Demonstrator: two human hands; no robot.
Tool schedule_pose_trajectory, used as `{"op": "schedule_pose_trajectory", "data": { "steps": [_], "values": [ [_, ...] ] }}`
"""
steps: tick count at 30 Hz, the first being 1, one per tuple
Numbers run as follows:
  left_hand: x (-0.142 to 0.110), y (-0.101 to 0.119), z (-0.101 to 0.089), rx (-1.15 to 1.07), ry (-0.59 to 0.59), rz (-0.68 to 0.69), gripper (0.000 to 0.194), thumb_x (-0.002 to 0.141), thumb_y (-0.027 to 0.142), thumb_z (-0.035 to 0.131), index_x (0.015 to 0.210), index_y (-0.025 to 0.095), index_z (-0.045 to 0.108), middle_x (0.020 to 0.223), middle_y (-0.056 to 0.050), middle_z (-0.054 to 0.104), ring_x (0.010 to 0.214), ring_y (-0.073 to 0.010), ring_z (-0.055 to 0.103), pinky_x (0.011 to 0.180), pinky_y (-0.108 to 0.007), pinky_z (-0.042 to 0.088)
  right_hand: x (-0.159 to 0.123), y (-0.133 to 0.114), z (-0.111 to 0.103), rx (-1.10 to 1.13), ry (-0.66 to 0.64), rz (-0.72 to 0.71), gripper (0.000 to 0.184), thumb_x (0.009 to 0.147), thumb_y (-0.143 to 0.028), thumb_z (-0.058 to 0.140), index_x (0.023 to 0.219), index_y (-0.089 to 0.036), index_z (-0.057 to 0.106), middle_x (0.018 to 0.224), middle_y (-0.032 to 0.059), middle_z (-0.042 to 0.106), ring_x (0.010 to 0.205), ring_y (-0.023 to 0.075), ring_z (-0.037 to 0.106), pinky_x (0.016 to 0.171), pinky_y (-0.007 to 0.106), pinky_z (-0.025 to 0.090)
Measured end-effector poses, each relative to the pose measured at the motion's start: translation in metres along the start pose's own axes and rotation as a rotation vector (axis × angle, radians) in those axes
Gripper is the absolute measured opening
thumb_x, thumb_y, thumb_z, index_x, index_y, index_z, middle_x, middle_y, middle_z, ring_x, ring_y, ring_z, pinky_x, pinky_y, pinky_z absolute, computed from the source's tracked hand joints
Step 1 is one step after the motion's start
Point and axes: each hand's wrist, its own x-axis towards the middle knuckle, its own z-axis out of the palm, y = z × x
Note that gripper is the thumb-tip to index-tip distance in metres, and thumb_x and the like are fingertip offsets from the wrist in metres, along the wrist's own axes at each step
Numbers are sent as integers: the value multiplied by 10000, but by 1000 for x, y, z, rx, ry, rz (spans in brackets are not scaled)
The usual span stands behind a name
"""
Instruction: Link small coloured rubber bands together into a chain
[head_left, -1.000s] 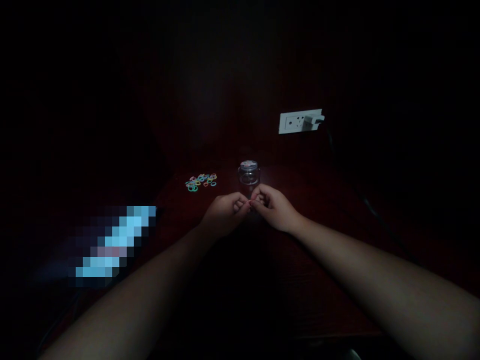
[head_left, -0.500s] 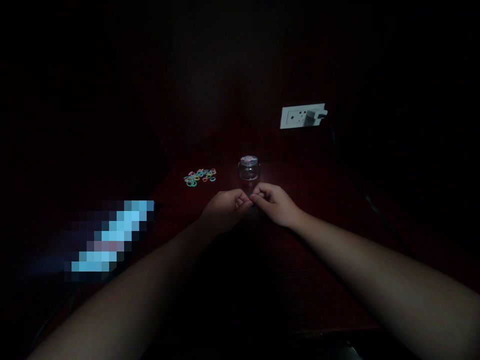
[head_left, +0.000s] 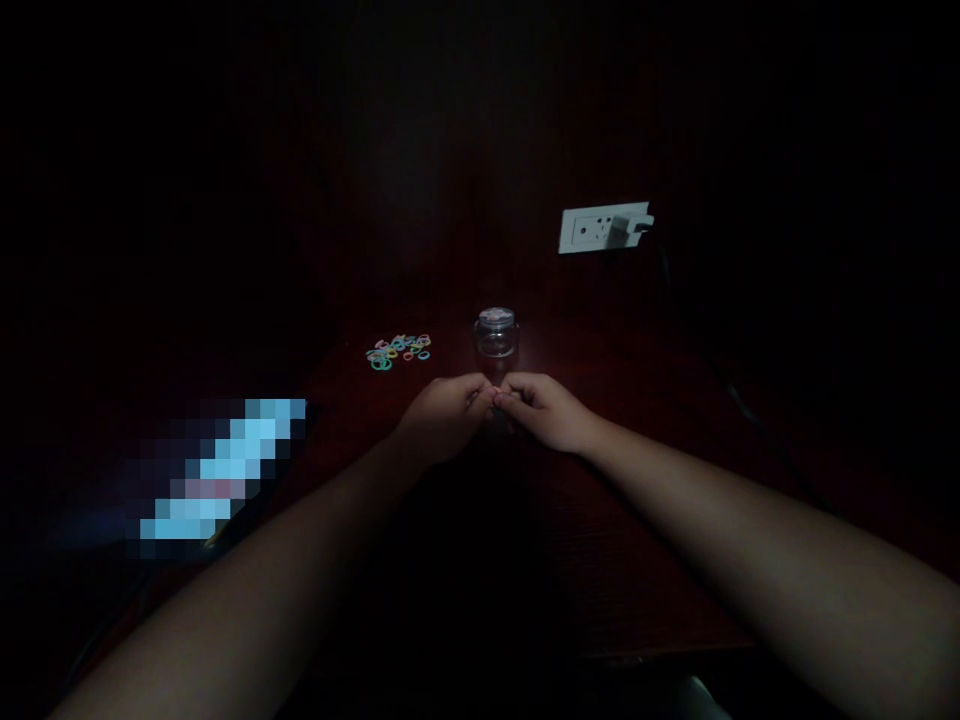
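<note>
My left hand (head_left: 448, 412) and my right hand (head_left: 541, 410) meet fingertip to fingertip over the dark red table, both closed in a pinch. A tiny pinkish spot shows between the fingertips, too small and dim to name. Just beyond them stands a clear jar (head_left: 496, 343), upright, with its patterned lid (head_left: 496, 316) on. To the left of the jar lies a loose pile of small coloured elastic bands (head_left: 397, 350), apart from both hands.
At the left lies a lit, pixelated screen (head_left: 232, 465), near my left forearm. A white wall socket (head_left: 602, 228) with a plug in it sits at the back right. A dark cable (head_left: 742, 403) runs along the right side. The surroundings are very dark.
Both hands have shifted slightly, their fingertips still together. The jar, the bands and the screen lie as before; the whole view has moved a little.
</note>
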Motion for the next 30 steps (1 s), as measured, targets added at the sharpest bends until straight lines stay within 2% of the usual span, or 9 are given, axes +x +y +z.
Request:
{"op": "schedule_pose_trajectory", "data": {
  "steps": [6,14,22,30],
  "values": [
    [0,2,-1,-24,-3,3,365,876,378,310,741,179,585,709,0,633,622,-113,544,559,-231,351,1,2,0,-5,40,-8,233,803,-356,497,691,-152,480,530,-31,484,469,69,431,432,180,306],
    [-1,4,-1,-43,-28,-5,365,873,349,312,734,180,606,721,-3,649,629,-120,560,571,-234,366,3,5,-3,-45,158,-48,183,773,-321,526,711,-151,497,586,-28,454,510,68,381,462,196,293],
    [-1,3,-1,-29,-33,-15,387,871,376,315,718,178,610,706,-6,644,620,-123,556,561,-235,364,3,2,1,27,139,-53,143,749,-286,548,755,-160,482,554,-47,433,487,65,369,442,192,276],
    [-1,2,0,-28,-48,-9,373,870,345,312,725,182,613,715,-3,646,628,-120,556,566,-231,361,2,-1,-1,-85,204,-65,117,755,-271,536,726,-166,494,553,-36,456,488,76,380,464,209,292]
  ]
}}
